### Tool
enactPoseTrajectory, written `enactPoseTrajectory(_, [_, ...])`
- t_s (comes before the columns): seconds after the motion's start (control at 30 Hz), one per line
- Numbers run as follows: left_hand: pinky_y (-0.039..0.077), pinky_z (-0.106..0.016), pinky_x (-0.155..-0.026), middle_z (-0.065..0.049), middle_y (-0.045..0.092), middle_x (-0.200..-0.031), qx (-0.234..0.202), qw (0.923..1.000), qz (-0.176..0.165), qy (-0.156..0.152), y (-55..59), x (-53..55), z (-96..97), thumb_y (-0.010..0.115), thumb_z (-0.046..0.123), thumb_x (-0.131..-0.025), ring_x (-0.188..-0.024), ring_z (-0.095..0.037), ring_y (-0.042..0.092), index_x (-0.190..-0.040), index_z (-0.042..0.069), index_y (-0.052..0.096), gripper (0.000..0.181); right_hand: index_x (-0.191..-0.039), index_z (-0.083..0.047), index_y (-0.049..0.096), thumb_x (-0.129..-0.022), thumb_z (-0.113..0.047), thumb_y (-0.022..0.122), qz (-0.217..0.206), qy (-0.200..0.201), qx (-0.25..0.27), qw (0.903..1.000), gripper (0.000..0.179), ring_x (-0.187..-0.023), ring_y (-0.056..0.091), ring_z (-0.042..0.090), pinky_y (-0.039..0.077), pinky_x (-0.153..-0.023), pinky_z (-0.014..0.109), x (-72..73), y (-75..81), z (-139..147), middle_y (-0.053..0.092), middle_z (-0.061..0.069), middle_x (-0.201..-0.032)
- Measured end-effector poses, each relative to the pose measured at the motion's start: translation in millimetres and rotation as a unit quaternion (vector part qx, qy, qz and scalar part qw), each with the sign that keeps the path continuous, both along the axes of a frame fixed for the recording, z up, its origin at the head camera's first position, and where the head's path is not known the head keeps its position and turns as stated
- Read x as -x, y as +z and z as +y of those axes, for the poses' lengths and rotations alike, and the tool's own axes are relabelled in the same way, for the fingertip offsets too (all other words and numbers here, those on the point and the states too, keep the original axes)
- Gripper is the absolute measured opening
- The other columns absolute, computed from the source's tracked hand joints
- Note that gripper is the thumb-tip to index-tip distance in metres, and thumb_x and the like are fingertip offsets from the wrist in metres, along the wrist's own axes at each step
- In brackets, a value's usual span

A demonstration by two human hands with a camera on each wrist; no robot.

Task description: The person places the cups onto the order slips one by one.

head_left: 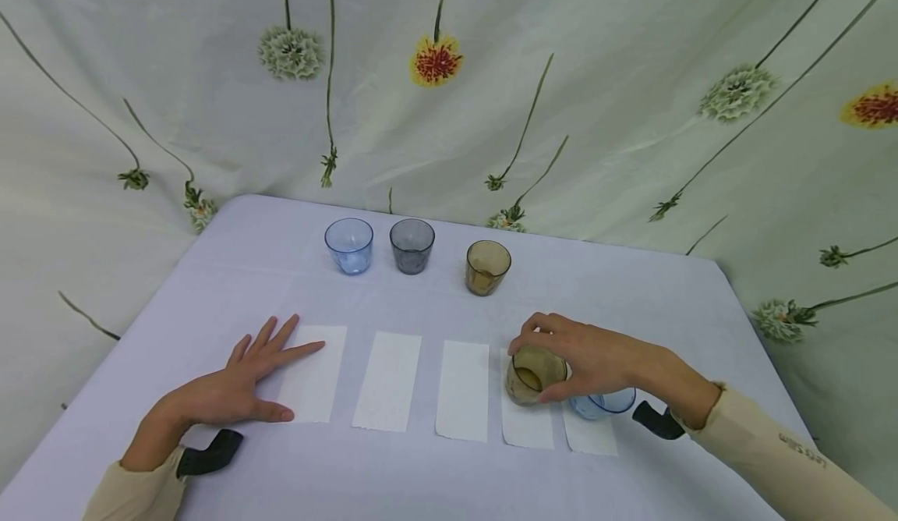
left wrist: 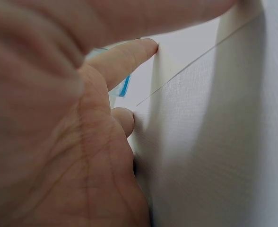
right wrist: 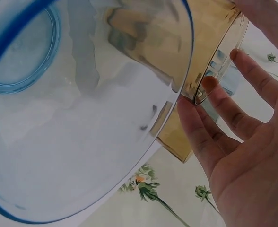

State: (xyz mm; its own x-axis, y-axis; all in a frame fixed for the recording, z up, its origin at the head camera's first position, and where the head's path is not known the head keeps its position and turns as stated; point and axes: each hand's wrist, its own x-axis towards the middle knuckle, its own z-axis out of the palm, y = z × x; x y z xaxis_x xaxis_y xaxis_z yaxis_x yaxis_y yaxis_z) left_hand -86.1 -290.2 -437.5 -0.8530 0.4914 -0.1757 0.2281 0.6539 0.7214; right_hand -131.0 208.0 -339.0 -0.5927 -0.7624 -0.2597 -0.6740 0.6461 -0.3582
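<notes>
My right hand [head_left: 596, 353] grips an amber glass [head_left: 521, 391] by its rim, thumb on the near side and fingers around the far side. This glass overlaps the upper part of a white paper strip [head_left: 528, 431]. Just right of it, a light blue glass [head_left: 592, 407] on the rightmost strip [head_left: 591, 439] is partly covered by my hand. In the right wrist view the blue glass [right wrist: 82, 142] looms large before the amber one [right wrist: 207, 28]. My left hand [head_left: 235, 384] is spread out, fingertips over the leftmost strip [head_left: 316, 381], holding nothing.
Along the back of the white-covered table [head_left: 393, 474] stand a blue glass [head_left: 349, 248], a grey glass [head_left: 411, 248] and another amber glass [head_left: 487, 269]. Two more paper strips, a left one [head_left: 388, 381] and a right one [head_left: 462, 392], lie mid-table. A flowered curtain [head_left: 610, 154] hangs behind.
</notes>
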Motion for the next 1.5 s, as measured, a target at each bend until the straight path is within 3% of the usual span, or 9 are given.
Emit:
enactPoseTrajectory(1.1, [-0.024,-0.067,-0.111,-0.024,-0.006,-0.167,-0.004,1.0000,0.001,-0.004,-0.5,0.9,1.1,0.082,0.040,-0.076,-0.148,-0.050,-0.022,-0.153,0.029,0.041,0.087,-0.139,-0.030,0.053,-0.084,-0.044,0.079,0.025,0.006,-0.019,0.9995,0.062,-0.119,0.055,0.012,0.053,-0.095,0.036,-6.3,-0.1,-1.9,0.045,-0.010,-0.136])
enactPoseTrajectory(1.5, [-0.024,-0.066,-0.111,-0.023,-0.008,-0.167,-0.004,1.0000,0.002,-0.005,-0.8,-0.1,-0.2,0.081,0.042,-0.077,-0.149,-0.049,-0.024,-0.154,0.029,0.038,0.089,-0.143,-0.026,0.051,-0.086,-0.049,0.075,0.015,0.012,-0.015,0.9997,0.066,-0.118,0.057,0.013,0.051,-0.099,0.037,-1.8,5.3,-2.8,0.046,-0.010,-0.136])
